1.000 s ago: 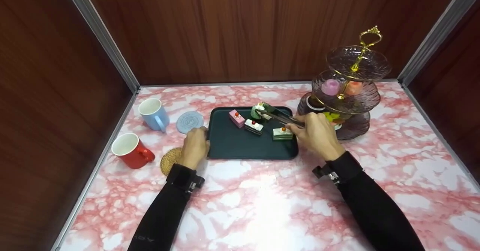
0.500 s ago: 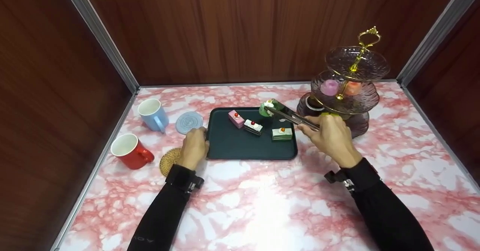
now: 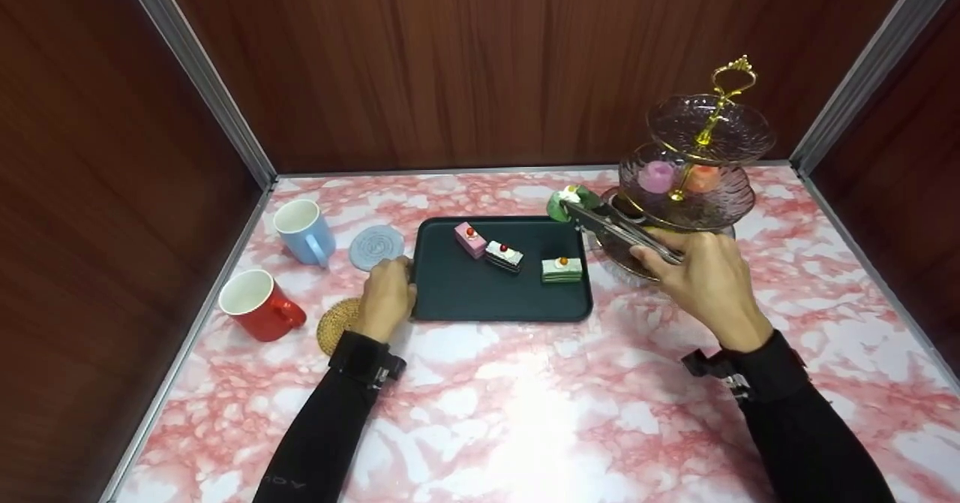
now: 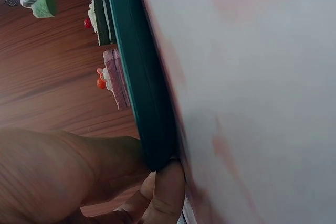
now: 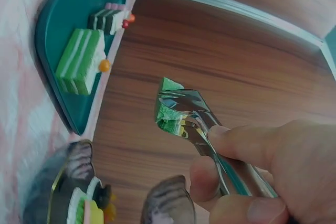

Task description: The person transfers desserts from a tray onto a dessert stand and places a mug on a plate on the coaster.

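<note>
My left hand (image 3: 388, 296) pinches the left edge of the dark green tray (image 3: 495, 296) between thumb and fingers; the left wrist view shows this grip on the tray's rim. With my right hand (image 3: 709, 278) I hold metal tongs (image 3: 622, 229). A small green cake (image 3: 559, 208) with a white top is clamped in their tips, raised above the tray's far right corner. On the tray lie a pink cake slice (image 3: 470, 242), a dark layered slice (image 3: 504, 256) touching or close to it, and a green layered slice (image 5: 81, 61) with an orange ball on top.
A three-tier glass stand (image 3: 724, 214) is at the right, with a purple cake (image 3: 657, 177) and an orange cake (image 3: 703, 178) on its middle tier. Left stand a blue mug (image 3: 305, 231), a red mug (image 3: 262, 304), a grey coaster (image 3: 376, 247) and a woven coaster (image 3: 337, 324).
The tongs have lifted the green cake off the tray and carried it right, toward the stand. My right hand has moved right with them. The left hand stays on the tray.
</note>
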{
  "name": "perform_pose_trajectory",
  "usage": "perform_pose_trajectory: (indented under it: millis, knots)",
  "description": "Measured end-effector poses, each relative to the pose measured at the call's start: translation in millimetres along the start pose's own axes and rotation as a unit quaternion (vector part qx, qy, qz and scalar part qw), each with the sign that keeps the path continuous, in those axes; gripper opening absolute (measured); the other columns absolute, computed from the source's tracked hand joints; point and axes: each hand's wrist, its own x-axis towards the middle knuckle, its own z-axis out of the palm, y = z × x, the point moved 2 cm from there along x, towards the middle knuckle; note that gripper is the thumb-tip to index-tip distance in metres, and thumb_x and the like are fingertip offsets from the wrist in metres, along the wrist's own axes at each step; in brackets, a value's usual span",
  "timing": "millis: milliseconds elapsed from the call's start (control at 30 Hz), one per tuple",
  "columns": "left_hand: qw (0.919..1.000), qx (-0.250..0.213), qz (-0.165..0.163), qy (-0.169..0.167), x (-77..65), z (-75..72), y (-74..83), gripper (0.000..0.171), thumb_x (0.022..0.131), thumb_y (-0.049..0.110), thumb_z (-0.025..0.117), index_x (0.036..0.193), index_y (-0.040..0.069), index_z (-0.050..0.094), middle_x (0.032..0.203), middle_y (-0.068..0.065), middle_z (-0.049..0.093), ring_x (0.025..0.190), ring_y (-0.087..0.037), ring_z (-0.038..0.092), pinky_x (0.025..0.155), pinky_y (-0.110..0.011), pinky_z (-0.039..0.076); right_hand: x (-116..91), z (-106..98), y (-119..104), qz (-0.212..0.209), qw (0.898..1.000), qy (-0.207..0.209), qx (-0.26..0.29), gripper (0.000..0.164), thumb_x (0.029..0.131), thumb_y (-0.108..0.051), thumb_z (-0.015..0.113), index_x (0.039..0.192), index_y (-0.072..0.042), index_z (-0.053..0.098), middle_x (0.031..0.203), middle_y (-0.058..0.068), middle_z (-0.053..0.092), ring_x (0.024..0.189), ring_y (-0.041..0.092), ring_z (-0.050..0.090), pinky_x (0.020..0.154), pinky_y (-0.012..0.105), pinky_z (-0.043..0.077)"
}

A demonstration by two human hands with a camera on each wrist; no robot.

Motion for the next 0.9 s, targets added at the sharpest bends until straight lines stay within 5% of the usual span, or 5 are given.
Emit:
perform_pose_trajectory:
  millis: [133,233,400,600,900]
  knots:
    - [1.0,-0.005,0.003,0.002,0.3,-0.3,-0.3,0.031,0.073,0.004,0.067,0.104,0.005,0.065,0.087,-0.014,0.062,0.084,-0.032,0.061,0.073,-0.046,0.051,-0.6,-10.8,3.1,-0.002,1.0,0.018,-0.001,0.04,0.074,-0.048,0.071,0.106,-0.023,0.071,0.093,0.008,0.072,0.062,0.025,0.062,0.046,0.037,0.036]
    - [1.0,-0.008,0.002,0.002,0.3,-0.3,-0.4,0.03,0.074,0.004,0.068,0.104,0.005,0.065,0.087,-0.013,0.062,0.084,-0.032,0.062,0.073,-0.046,0.051,-1.6,-18.4,6.0,0.004,1.0,0.025,-0.007,0.042,0.073,-0.051,0.071,0.106,-0.025,0.071,0.079,0.007,0.072,0.043,0.016,0.047,0.037,0.03,0.028]
    - [1.0,-0.007,0.001,0.0,0.1,0.0,0.2,0.028,0.074,0.004,0.067,0.102,0.005,0.066,0.087,-0.013,0.062,0.085,-0.032,0.061,0.074,-0.045,0.051,-4.1,-31.5,11.5,0.026,0.999,0.024,-0.006,0.043,0.072,-0.055,0.069,0.107,-0.029,0.07,0.073,0.004,0.072,0.034,0.006,0.023,0.031,0.026,0.017]
    - [1.0,-0.003,-0.001,0.0,0.0,0.7,0.0,0.027,0.074,0.005,0.066,0.102,0.005,0.065,0.087,-0.015,0.062,0.085,-0.034,0.062,0.073,-0.046,0.051,-5.4,-47.5,18.5,0.04,0.998,0.044,-0.01,0.041,0.072,-0.051,0.071,0.106,-0.029,0.07,0.057,0.004,0.066,0.038,0.005,0.019,0.033,0.027,0.016]
    - [0.9999,-0.012,0.0,0.0,-1.0,-1.3,1.2,0.03,0.074,0.004,0.066,0.105,0.005,0.065,0.089,-0.015,0.062,0.086,-0.033,0.062,0.074,-0.047,0.051,-8.1,-64.8,31.1,0.07,0.996,0.049,-0.021,0.04,0.071,-0.051,0.072,0.105,-0.03,0.07,0.076,0.01,0.072,0.039,0.01,0.033,0.038,0.028,0.019]
